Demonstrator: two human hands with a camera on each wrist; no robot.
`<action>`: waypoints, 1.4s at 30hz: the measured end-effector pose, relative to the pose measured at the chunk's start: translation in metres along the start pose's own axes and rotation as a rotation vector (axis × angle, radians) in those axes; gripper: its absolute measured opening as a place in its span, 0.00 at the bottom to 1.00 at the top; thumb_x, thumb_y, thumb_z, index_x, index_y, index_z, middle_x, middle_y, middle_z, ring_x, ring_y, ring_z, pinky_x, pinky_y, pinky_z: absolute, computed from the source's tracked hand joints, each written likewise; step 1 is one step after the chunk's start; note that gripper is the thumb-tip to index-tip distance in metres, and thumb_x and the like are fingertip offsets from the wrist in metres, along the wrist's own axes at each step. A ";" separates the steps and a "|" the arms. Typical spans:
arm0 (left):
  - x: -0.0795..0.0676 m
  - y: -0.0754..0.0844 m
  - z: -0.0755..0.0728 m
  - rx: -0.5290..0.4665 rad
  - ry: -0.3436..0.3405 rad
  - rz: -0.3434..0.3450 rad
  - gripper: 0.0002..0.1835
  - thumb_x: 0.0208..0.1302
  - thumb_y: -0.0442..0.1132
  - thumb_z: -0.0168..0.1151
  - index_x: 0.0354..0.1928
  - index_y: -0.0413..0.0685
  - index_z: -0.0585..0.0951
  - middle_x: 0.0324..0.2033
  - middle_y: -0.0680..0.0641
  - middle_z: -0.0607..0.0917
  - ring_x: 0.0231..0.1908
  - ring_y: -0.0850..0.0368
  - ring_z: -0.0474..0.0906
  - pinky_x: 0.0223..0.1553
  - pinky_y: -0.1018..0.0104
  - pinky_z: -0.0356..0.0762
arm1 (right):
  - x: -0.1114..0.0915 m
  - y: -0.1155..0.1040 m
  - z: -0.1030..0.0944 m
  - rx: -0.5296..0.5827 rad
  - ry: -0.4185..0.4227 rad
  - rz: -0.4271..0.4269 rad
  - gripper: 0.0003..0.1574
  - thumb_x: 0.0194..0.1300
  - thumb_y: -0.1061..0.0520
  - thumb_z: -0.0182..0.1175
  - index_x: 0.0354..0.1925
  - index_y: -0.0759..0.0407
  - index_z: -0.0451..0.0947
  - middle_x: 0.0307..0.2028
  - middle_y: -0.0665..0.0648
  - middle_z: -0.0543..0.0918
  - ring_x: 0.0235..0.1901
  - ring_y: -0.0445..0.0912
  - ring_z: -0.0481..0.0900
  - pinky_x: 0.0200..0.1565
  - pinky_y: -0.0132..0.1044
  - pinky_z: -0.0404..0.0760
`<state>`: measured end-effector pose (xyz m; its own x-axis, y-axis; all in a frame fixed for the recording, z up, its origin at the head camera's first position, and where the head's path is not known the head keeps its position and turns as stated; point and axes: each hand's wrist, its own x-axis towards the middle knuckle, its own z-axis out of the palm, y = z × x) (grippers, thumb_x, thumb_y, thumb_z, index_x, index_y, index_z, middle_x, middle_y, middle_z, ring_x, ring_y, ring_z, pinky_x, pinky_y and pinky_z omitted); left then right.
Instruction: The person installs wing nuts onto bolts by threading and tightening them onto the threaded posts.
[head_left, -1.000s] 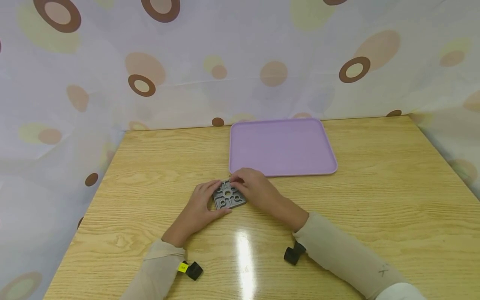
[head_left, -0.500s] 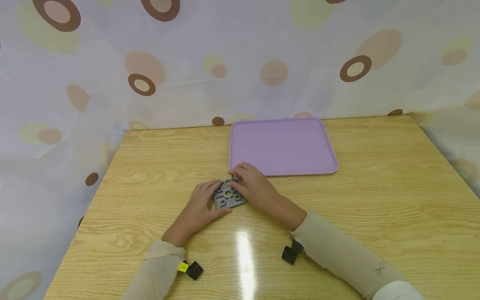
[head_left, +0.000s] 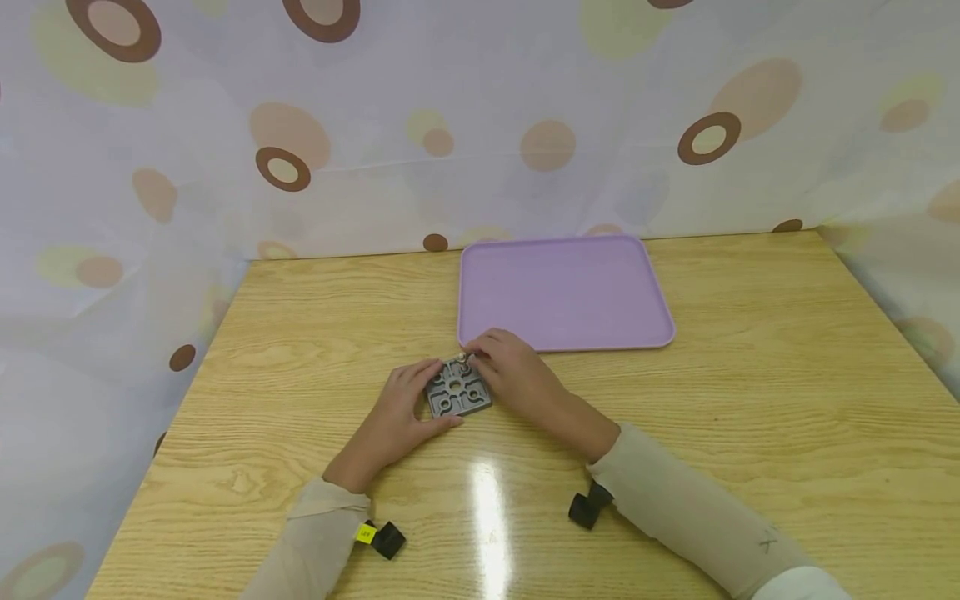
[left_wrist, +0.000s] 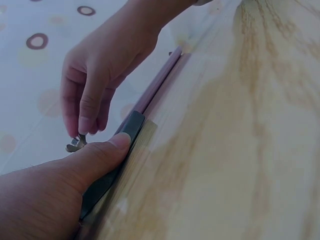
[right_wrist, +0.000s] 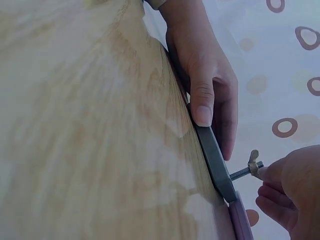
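My left hand (head_left: 397, 421) holds a grey square plate (head_left: 455, 387) with round holes and raised ribs, its fingers along the left edge and thumb on the near edge. From the plate's far corner a threaded bolt (right_wrist: 240, 174) sticks up. A brass-coloured wing nut (right_wrist: 254, 162) sits near the bolt's top end. My right hand (head_left: 517, 375) pinches this wing nut between thumb and fingertips. In the left wrist view, the wing nut (left_wrist: 76, 144) shows just below the right fingertips, partly hidden by the left thumb.
A purple tray (head_left: 566, 296) lies just behind the plate, near the back of the wooden table (head_left: 735, 400). Patterned cloth (head_left: 480, 125) hangs behind the table and at both sides. Each sleeve carries a small black camera mount (head_left: 388, 541).
The right fingertips have moved around the bolt's top, lifting slightly and then coming back down to the right, so the wing nut now shows. Left hand and plate have stayed put.
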<state>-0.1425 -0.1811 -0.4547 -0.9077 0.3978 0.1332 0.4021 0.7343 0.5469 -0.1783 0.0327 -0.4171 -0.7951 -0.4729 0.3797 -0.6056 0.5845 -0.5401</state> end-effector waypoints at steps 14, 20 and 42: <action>0.000 -0.001 0.000 -0.011 0.001 0.004 0.46 0.53 0.64 0.61 0.68 0.47 0.62 0.65 0.50 0.62 0.61 0.55 0.57 0.60 0.54 0.61 | -0.002 -0.002 0.004 -0.009 0.021 -0.118 0.06 0.61 0.63 0.62 0.38 0.60 0.82 0.36 0.50 0.81 0.39 0.40 0.76 0.42 0.31 0.76; 0.001 0.000 -0.001 -0.008 -0.003 0.013 0.46 0.53 0.64 0.61 0.68 0.47 0.62 0.66 0.50 0.63 0.61 0.54 0.57 0.60 0.54 0.61 | 0.001 -0.003 0.006 -0.020 0.041 -0.148 0.09 0.61 0.61 0.62 0.41 0.60 0.79 0.41 0.51 0.77 0.46 0.43 0.72 0.51 0.34 0.72; 0.000 0.001 -0.002 -0.012 -0.016 -0.014 0.46 0.53 0.64 0.61 0.69 0.48 0.61 0.66 0.50 0.62 0.61 0.55 0.57 0.61 0.56 0.60 | -0.001 0.000 0.003 -0.036 0.032 -0.028 0.09 0.66 0.58 0.57 0.42 0.59 0.81 0.37 0.50 0.82 0.38 0.40 0.76 0.42 0.32 0.75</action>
<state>-0.1419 -0.1811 -0.4525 -0.9113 0.3962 0.1124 0.3877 0.7332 0.5587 -0.1779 0.0311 -0.4199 -0.7779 -0.4687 0.4186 -0.6282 0.5947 -0.5017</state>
